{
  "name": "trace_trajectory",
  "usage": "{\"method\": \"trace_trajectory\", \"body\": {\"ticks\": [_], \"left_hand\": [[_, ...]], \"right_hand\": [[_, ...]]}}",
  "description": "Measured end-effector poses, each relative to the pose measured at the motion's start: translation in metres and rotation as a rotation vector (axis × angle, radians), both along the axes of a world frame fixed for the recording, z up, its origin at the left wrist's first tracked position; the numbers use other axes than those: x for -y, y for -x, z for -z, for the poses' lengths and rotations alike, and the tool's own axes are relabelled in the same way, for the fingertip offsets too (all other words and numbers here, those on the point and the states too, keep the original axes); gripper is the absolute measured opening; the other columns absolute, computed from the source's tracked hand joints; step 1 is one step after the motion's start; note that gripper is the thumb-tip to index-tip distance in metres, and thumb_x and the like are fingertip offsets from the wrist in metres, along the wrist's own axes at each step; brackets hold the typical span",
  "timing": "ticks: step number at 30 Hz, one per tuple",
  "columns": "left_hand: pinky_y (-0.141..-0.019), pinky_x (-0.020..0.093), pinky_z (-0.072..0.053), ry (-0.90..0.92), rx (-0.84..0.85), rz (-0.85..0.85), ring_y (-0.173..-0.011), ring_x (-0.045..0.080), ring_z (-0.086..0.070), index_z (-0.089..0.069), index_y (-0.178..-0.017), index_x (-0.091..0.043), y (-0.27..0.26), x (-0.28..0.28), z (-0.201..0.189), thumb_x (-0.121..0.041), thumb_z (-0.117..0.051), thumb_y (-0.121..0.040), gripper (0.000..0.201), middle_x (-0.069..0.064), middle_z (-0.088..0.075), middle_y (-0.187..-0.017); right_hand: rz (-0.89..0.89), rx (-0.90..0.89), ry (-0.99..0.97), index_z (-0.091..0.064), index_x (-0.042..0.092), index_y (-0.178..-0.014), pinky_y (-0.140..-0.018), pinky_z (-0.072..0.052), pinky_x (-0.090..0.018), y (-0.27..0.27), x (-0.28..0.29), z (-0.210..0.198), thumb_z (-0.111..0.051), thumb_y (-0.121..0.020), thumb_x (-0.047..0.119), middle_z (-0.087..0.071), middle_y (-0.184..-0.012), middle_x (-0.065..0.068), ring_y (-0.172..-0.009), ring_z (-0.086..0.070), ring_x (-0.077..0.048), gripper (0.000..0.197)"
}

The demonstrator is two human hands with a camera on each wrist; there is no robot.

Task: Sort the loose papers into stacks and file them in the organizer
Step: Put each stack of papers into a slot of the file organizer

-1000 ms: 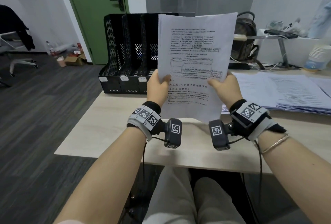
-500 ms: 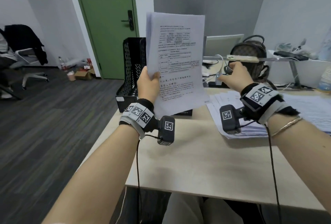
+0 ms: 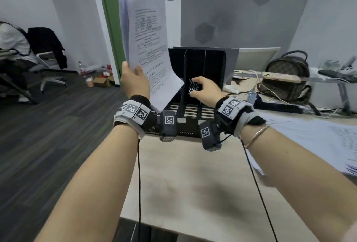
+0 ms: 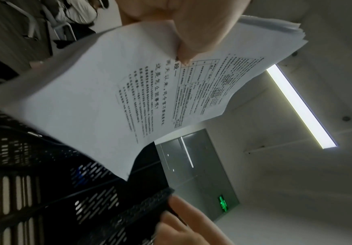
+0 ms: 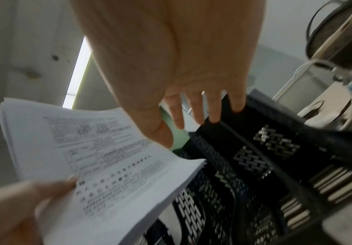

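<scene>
Stack (image 3: 144,35) upright in left hand (image 3: 135,81), long axis vert.

A thick sheaf of white printed A4 sheets (image 3: 144,48), bearing black text and tables, stands nearly upright, pinched at its lower left edge; its lower right corner overlaps the left wall of the black perforated-mesh file organizer (image 3: 199,79). The organizer stands on the pale wooden counter (image 3: 193,183), its upright dividers forming open slots. A spread layer of loose white printed pages (image 3: 318,139) lies flat at the counter's right.
</scene>
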State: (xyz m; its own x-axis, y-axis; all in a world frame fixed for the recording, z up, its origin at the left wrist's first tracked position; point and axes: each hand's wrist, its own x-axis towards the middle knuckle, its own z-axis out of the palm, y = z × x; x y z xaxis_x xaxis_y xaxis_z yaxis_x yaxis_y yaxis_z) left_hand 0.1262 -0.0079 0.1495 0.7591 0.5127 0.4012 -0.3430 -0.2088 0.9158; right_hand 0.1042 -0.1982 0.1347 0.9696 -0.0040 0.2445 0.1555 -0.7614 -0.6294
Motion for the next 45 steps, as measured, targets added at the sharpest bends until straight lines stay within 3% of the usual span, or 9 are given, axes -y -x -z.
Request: {"method": "trace_trajectory", "body": {"ticks": [2,8,21,25,27,29,34,39,45], "left_hand": [[-0.091,0.015,-0.035,-0.016,-0.025,-0.059,-0.123,0.022,-0.05,-0.038,-0.136,0.002,-0.002,-0.007,0.0,-0.014,-0.043,-0.099,0.041,0.014,-0.052,-0.134],[-0.095,0.018,-0.035,-0.047,-0.031,-0.158,-0.125,0.023,-0.049,-0.037,-0.139,-0.002,-0.006,-0.024,0.007,-0.014,-0.044,-0.099,0.042,0.015,-0.051,-0.135],[-0.091,0.02,-0.04,-0.049,-0.029,-0.235,-0.118,0.025,-0.055,-0.042,-0.132,0.0,-0.027,-0.021,0.027,-0.016,-0.043,-0.1,0.036,0.015,-0.056,-0.129],[-0.087,0.02,-0.04,-0.058,-0.036,-0.226,-0.115,0.025,-0.057,-0.043,-0.13,-0.001,-0.048,-0.014,0.036,-0.016,-0.044,-0.099,0.034,0.015,-0.058,-0.126],[-0.088,0.019,-0.04,-0.066,-0.046,-0.214,-0.117,0.025,-0.055,-0.042,-0.133,-0.002,-0.058,-0.01,0.04,-0.017,-0.043,-0.099,0.037,0.015,-0.057,-0.128],[-0.084,0.016,-0.038,-0.096,-0.052,-0.197,-0.116,0.025,-0.055,-0.041,-0.132,-0.002,-0.066,-0.006,0.047,-0.017,-0.043,-0.1,0.036,0.015,-0.058,-0.127],[-0.072,0.017,-0.037,-0.19,-0.082,-0.173,-0.104,0.025,-0.059,-0.046,-0.123,-0.003,-0.08,-0.008,0.067,-0.016,-0.041,-0.1,0.027,0.016,-0.062,-0.113],[-0.062,0.019,-0.029,-0.286,-0.14,-0.166,-0.082,0.02,-0.049,-0.049,-0.102,-0.003,-0.09,-0.007,0.085,-0.009,-0.039,-0.097,0.013,0.008,-0.053,-0.09],[-0.065,0.033,-0.038,-0.355,-0.184,0.018,-0.08,0.027,-0.052,-0.047,-0.091,-0.006,-0.096,-0.005,0.101,-0.009,-0.045,-0.094,0.005,0.019,-0.059,-0.091]], "right_hand": [[-0.115,-0.049,-0.009,-0.042,0.015,-0.141,-0.102,-0.032,-0.025,-0.005,-0.02,0.006,-0.059,-0.087,0.016,-0.043,-0.145,-0.006,-0.133,-0.039,-0.022,0.057],[-0.353,-0.17,-0.011,-0.033,0.014,-0.145,-0.103,-0.028,-0.02,-0.016,-0.065,0.03,-0.058,-0.091,0.016,-0.036,-0.15,-0.004,-0.135,-0.036,-0.019,0.06],[-0.446,-0.233,0.017,-0.028,0.012,-0.147,-0.108,-0.027,-0.026,-0.043,-0.076,0.055,-0.056,-0.092,0.016,-0.032,-0.152,-0.007,-0.139,-0.031,-0.02,0.061],[-0.436,-0.256,0.077,-0.027,0.019,-0.147,-0.116,-0.009,-0.046,-0.054,-0.071,0.065,-0.055,-0.093,0.028,-0.029,-0.153,-0.006,-0.144,-0.018,-0.025,0.062],[-0.418,-0.245,0.126,-0.035,0.022,-0.143,-0.112,0.003,-0.059,-0.059,-0.069,0.067,-0.053,-0.093,0.03,-0.027,-0.154,-0.003,-0.146,-0.007,-0.029,0.053],[-0.41,-0.233,0.159,-0.045,0.022,-0.136,-0.11,0.004,-0.066,-0.064,-0.066,0.07,-0.051,-0.094,0.025,-0.028,-0.153,0.001,-0.146,-0.005,-0.03,0.042],[-0.386,-0.292,0.125,-0.029,0.025,-0.147,-0.113,0.01,-0.058,-0.069,-0.06,0.078,-0.05,-0.095,0.023,-0.024,-0.156,0.001,-0.147,-0.001,-0.02,0.056],[-0.317,-0.328,0.007,-0.021,0.029,-0.149,-0.116,-0.01,-0.054,-0.072,-0.061,0.081,-0.056,-0.087,0.023,-0.03,-0.153,-0.006,-0.143,-0.023,-0.025,0.072],[-0.315,-0.326,-0.062,-0.011,0.025,-0.151,-0.116,-0.013,-0.053,-0.065,-0.055,0.076,-0.058,-0.088,0.019,-0.029,-0.153,-0.008,-0.142,-0.026,-0.025,0.079]]}}
